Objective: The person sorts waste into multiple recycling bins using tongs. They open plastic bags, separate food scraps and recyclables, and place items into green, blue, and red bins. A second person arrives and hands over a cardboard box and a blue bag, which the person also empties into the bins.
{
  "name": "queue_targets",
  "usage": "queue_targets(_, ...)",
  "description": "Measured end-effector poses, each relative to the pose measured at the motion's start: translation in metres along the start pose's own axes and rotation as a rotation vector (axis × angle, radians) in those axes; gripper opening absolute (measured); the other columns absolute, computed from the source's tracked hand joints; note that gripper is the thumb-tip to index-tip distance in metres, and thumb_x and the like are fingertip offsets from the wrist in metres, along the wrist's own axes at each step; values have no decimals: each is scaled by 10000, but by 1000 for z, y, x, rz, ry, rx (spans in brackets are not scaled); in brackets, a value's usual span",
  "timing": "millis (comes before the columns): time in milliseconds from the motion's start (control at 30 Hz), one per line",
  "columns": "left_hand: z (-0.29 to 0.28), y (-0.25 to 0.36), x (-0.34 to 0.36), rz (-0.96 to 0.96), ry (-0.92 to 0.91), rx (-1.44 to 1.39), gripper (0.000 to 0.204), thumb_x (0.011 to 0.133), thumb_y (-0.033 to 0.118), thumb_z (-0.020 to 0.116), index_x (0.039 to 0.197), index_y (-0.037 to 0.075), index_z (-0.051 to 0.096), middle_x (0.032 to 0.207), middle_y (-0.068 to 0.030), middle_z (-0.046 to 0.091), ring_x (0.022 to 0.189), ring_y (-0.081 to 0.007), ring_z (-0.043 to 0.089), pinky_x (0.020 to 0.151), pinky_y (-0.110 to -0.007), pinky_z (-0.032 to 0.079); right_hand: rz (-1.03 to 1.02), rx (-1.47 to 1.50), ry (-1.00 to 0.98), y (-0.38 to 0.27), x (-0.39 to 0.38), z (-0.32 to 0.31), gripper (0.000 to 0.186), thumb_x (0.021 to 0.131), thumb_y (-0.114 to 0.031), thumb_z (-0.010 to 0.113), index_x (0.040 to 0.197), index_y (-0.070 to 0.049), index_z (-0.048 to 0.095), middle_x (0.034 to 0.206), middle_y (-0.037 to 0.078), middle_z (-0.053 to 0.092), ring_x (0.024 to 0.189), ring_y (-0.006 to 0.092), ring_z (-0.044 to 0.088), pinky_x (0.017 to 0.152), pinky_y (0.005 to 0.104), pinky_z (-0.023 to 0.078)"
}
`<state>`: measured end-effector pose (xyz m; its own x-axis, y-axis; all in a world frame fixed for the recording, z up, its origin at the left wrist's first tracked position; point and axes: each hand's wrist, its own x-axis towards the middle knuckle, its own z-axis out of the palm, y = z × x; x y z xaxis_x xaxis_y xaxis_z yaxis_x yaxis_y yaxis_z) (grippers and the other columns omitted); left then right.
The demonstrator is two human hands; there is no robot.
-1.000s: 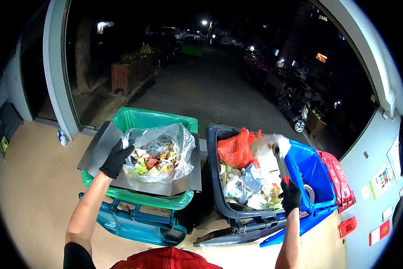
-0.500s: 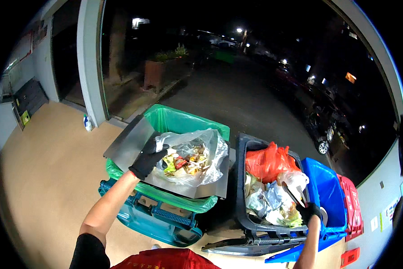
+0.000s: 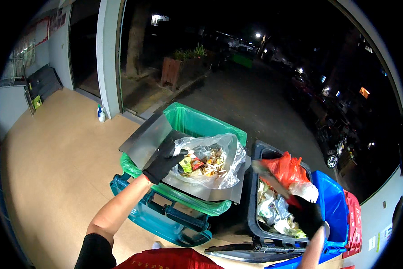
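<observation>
We see the left hand (image 3: 162, 166) and right hand (image 3: 308, 219) gloved in black. The blurred tool (image 3: 274, 180) shows grey, with red near its grip. We find the plastic bag (image 3: 233, 150) clear, its food scraps (image 3: 204, 164) mottled green, red, yellow, white and brown, the tray (image 3: 142, 145) silver-grey, the liner (image 3: 203, 122) bright green. We see a charcoal bin (image 3: 252, 215), a blue bin (image 3: 329, 190) and a red bin (image 3: 355, 222); the carrier bag (image 3: 289, 168) is orange-red, the floor (image 3: 71, 179) tan.

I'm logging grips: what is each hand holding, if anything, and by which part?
Right hand: tongs, by the red handle end. Left hand: at the left edge of the clear plastic bag; whether it grips cannot be told.
</observation>
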<state>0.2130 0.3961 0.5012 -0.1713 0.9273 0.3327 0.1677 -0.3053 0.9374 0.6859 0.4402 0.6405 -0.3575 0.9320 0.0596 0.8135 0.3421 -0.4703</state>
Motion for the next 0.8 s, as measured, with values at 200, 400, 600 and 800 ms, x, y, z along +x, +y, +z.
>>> queue_targets(200,0,4,0,-46,71,-91,487,940,88,595,1394,53,422,1310,-72,534,1187,-150,507,1018,-301,403,-238,-132,-235,-58,95,146,371,874,-478,580,1147,-234,643,1006,189,682,965,388,641,831,477,506)
queue_targets(400,-5,-4,3,-53,78,-195,567,950,78,564,1467,42,334,1391,-74,476,1264,-160,452,1061,-294,358,-227,-383,-304,-118,179,215,512,881,-516,522,1216,-142,627,1123,191,667,1047,345,639,907,436,495)
queue_targets(600,-10,-8,2,-58,84,-127,551,957,100,568,1459,31,352,1393,-81,483,1247,-159,455,1052,-298,361,-188,-441,-340,-134,216,265,520,859,-505,529,1169,-110,665,1139,163,672,1060,327,641,916,422,502)
queue_targets(800,-13,-26,4,-25,92,-135,525,961,97,558,1447,37,372,1365,-72,510,1190,-148,487,991,-296,402,-132,-402,-237,-99,200,219,466,884,-472,508,1120,-106,673,1102,176,675,1041,356,638,904,442,491)
